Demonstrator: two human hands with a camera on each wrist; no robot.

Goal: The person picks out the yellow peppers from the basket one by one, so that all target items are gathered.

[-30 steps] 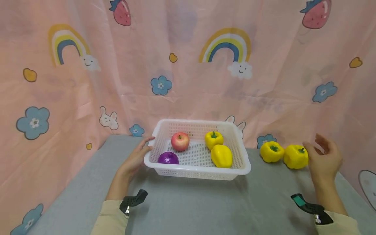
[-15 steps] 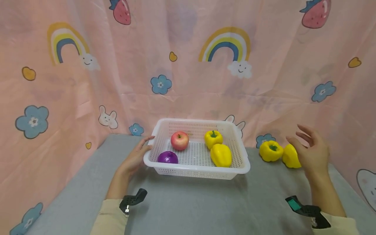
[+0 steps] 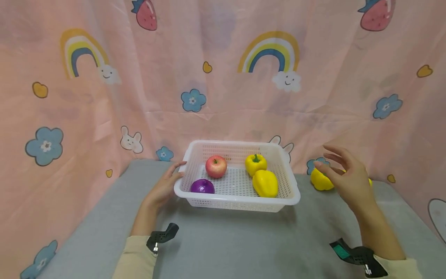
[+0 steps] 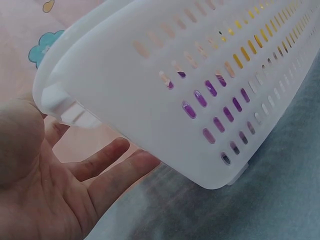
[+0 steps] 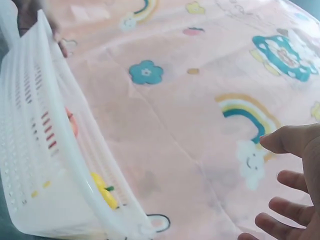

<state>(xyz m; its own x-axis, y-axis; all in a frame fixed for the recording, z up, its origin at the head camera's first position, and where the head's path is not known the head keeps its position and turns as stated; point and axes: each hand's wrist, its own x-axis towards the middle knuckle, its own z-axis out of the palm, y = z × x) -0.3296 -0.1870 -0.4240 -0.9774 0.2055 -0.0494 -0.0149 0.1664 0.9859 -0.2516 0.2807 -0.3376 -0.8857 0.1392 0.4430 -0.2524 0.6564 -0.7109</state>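
Note:
A white plastic basket (image 3: 237, 199) with slotted walls stands on the table. My left hand (image 3: 163, 188) grips its left end at the rim, and fingers show against the outer wall in the left wrist view. Inside lie a red apple (image 3: 216, 166), a purple onion (image 3: 202, 186) at the front left, and two yellow bell peppers, one upright (image 3: 256, 164) and one on its side (image 3: 266, 183). My right hand (image 3: 352, 184), fingers loosely spread, holds nothing. It hovers right of the basket, partly covering a yellow bell pepper (image 3: 319, 180) and nearly hiding another beyond it.
A grey cloth (image 3: 223, 244) covers the table. Behind it hangs a pink curtain (image 3: 223, 120) printed with rainbows and flowers. Each wrist wears a black band, the left band (image 3: 162, 237) and the right band (image 3: 355, 255).
My right hand has moved left from beside the outer pepper to in front of both loose peppers, its fingers opening out. My left hand stays at the basket. The whole view shifts slightly.

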